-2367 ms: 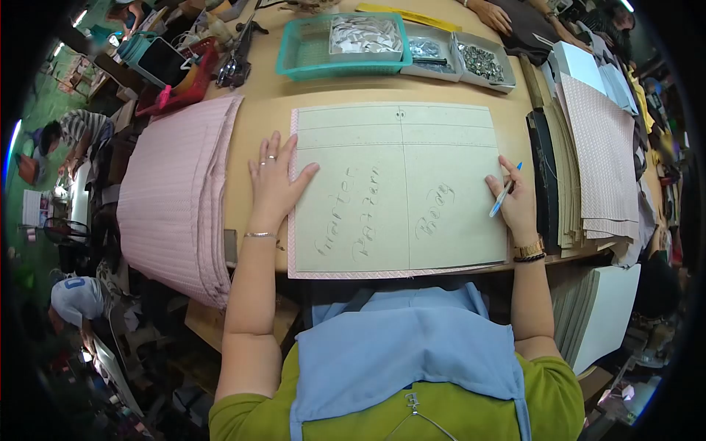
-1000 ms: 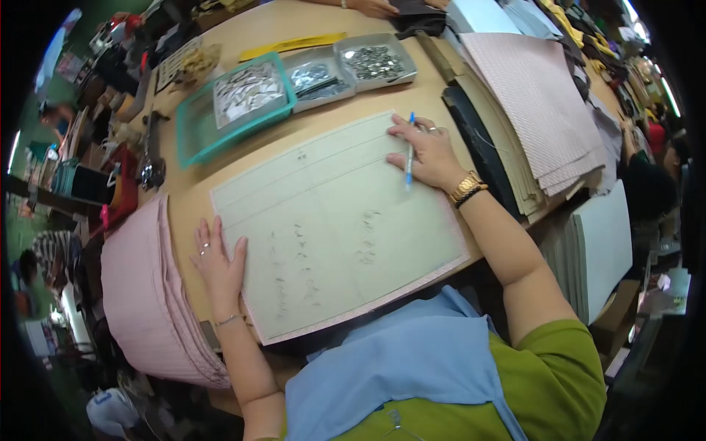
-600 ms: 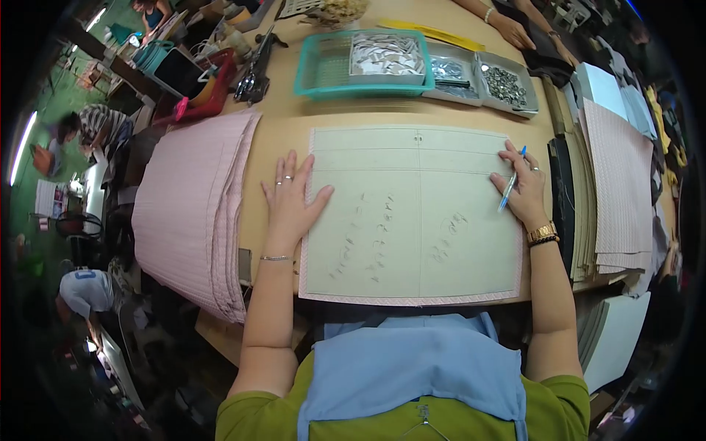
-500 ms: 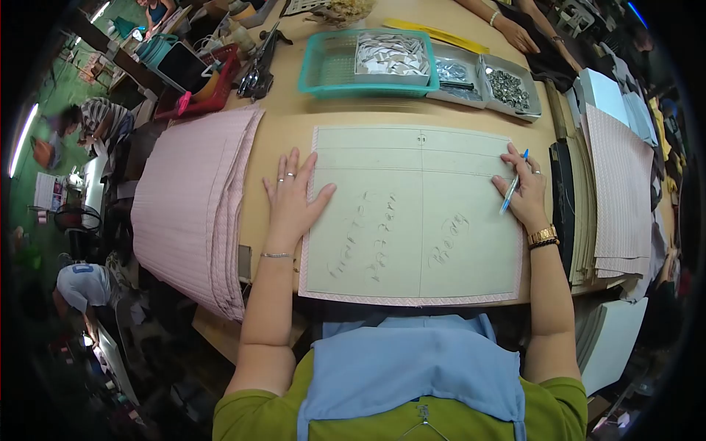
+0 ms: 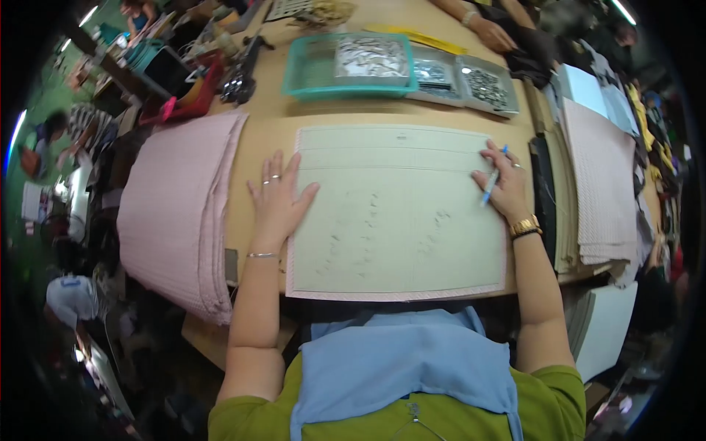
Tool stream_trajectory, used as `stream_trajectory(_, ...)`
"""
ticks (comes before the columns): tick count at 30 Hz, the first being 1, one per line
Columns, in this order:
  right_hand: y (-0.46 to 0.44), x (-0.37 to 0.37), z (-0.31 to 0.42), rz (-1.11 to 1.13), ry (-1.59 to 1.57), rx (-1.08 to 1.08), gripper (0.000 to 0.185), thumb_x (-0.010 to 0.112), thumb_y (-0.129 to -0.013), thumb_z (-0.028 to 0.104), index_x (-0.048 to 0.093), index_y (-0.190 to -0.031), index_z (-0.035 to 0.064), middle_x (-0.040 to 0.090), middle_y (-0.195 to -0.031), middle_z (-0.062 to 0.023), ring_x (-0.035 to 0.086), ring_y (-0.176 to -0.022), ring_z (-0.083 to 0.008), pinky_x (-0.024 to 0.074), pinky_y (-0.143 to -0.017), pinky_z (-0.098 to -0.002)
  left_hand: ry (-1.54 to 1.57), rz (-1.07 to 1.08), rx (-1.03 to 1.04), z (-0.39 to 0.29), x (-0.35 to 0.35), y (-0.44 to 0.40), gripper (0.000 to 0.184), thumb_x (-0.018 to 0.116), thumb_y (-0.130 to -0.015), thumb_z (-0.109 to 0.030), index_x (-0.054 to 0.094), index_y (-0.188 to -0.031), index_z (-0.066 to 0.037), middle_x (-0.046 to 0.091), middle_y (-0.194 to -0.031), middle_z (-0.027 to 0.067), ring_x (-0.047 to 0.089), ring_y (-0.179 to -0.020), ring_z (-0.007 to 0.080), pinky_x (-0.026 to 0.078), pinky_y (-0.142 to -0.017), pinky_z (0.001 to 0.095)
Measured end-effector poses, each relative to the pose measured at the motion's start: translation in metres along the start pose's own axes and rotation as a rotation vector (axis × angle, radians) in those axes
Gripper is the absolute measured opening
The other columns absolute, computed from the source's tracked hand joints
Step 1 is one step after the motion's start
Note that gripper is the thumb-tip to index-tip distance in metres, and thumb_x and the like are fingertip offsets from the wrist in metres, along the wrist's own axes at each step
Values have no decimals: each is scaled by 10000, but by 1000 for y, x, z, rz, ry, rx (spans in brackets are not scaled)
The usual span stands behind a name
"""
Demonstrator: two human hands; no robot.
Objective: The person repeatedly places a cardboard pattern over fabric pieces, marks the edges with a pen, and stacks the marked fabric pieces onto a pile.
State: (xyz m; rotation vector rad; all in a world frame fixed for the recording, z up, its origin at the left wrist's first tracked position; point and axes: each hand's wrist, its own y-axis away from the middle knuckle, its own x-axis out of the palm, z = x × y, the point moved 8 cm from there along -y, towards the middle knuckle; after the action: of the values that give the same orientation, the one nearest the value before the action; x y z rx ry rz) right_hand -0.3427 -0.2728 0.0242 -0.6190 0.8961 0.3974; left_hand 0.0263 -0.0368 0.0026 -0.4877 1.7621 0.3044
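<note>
Apron [image 5: 408, 360], blue over a green shirt [image 5: 250, 419], sits nearest, at the edge of the surface [image 5: 353, 112]. Just beyond, a pale card [image 5: 397, 228] with handwriting, too blurred to read, lies flat on pink cloth [image 5: 292, 266], which shows as a border along the left, near and right edges. The left hand [image 5: 279, 198] lies palm down across the card's left edge, fingers spread, thumb on the card. The right hand [image 5: 507, 187] rests at the right edge, its fingers bent around a pen [image 5: 488, 188]; whether the tip touches the card, I cannot tell. Pink layers [image 5: 176, 213] stand to the left, brown sheets [image 5: 562, 198] to the right. Farther off are a teal basket [image 5: 309, 71], two trays [image 5: 494, 110] of small parts, a yellow strip [image 5: 423, 38] and another person's hand [image 5: 491, 33].
</note>
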Motion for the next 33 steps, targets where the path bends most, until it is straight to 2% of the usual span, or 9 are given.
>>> stream_trajectory(4, 4, 0, -3, -47, 23, -44, 494, 788, -759, 378, 639, -1159, 131, 644, -1291, -87, 532, -1214, -379, 424, -1007, -470, -15, 39, -12, -8, -3, 1, 701, 551, -923, -502, 338, -1515, -192, 255, -1584, 165, 196, -1467, 392, 142, -1097, 721)
stream_trajectory(7, 6, 1, -3, -21, 116, -17, 569, 755, -793, 427, 607, -1259, 135, 646, -1278, -58, 510, -1247, -363, 376, -1008, -499, 64, -73, 71, -31, -7, 1, 667, 531, -942, -444, 333, -1513, -162, 242, -1587, 169, 188, -1466, 408, 143, -1114, 699)
stream_trajectory(10, 9, 2, -2, -5, 156, -4, 585, 735, -810, 449, 598, -1290, 143, 649, -1266, -42, 494, -1267, -351, 349, -1008, -513, 140, -21, 319, -70, 0, -4, 639, 520, -947, -400, 345, -1501, -136, 236, -1583, 193, 175, -1466, 425, 144, -1125, 682)
stream_trajectory(17, 7, -1, 2, 3, 143, -20, 475, 703, -857, 403, 607, -1256, 165, 664, -1229, -90, 535, -1226, -336, 396, -986, -460, 41, 2, 230, -94, 14, 4, 760, 563, -885, -587, 381, -1486, -158, 240, -1574, 220, 182, -1460, 435, 157, -1127, 667)
stream_trajectory(20, -12, -5, -19, 14, 4, 168, 433, 656, -910, 329, 588, -1283, 121, 670, -1181, -141, 591, -1149, -332, 458, -933, -387, 2, 11, 219, -92, 19, -1, 797, 569, -864, -635, 374, -1492, -186, 226, -1582, 214, 182, -1462, 429, 157, -1128, 666)
stream_trajectory(22, -29, -11, -8, -258, -483, 78, 343, 514, -1024, 327, 627, -1227, 74, 693, -1009, -75, 628, -896, -178, 498, -823, -301, 4, 8, 210, -91, 20, 0, 795, 563, -862, -642, 373, -1495, -200, 226, -1582, 213, 178, -1465, 423, 158, -1127, 668)
stream_trajectory(24, -53, 5, 12, -231, -705, 84, 374, 495, -1037, 342, 615, -1235, 48, 682, -953, -25, 586, -836, -96, 493, -787, -261, 22, 6, 194, -92, 18, 0, 800, 565, -856, -649, 380, -1493, -202, 234, -1580, 212, 174, -1468, 418, 154, -1133, 660)
stream_trajectory(29, -94, 99, 129, 94, -1158, 183, 302, 618, -963, 216, 635, -1206, 36, 708, -1002, -58, 636, -884, -97, 515, -794, -241, 68, -28, 189, -89, 18, 1, 797, 561, -846, -660, 406, -1480, -202, 249, -1575, 210, 172, -1470, 410, 144, -1149, 636)
stream_trajectory(33, -120, 175, 184, 271, -989, 123, 257, 652, -926, 250, 696, -1041, 24, 713, -885, -51, 636, -762, -101, 519, -665, -253, 68, 0, 181, -89, 14, 1, 825, 559, -828, -683, 416, -1473, -189, 251, -1574, 213, 179, -1468, 415, 144, -1151, 629)
